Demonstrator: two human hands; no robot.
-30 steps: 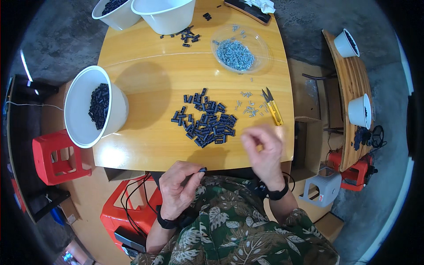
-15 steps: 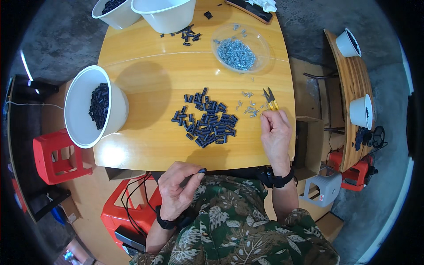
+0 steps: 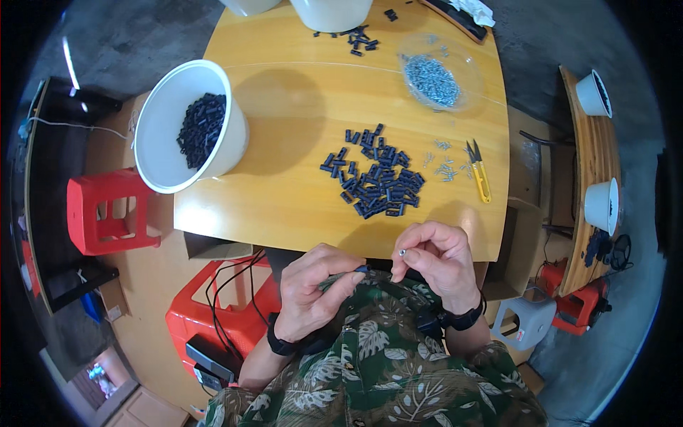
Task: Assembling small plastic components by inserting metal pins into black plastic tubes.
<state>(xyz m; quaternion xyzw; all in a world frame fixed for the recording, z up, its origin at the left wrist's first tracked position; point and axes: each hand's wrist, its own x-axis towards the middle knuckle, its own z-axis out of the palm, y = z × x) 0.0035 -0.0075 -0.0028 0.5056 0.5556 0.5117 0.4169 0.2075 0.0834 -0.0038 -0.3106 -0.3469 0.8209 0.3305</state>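
Both hands are drawn in close to the chest, just below the near edge of the table. The left hand (image 3: 313, 292) is curled, thumb and forefinger pinched together and pointing right, with a dark band round its wrist and the forearm running down toward the lower edge. The right hand (image 3: 435, 260) faces it, fingers (image 3: 420, 238) bent over and tips pinched, its wrist banded too.

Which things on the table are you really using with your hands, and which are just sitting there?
In use:
left hand pinching a small black piece
right hand pinching a tiny silver screw
pile of black pieces
loose screws
clear dish of screws
white bucket holding black pieces

Just lying about:
yellow snips
red stool
white cups on the side table
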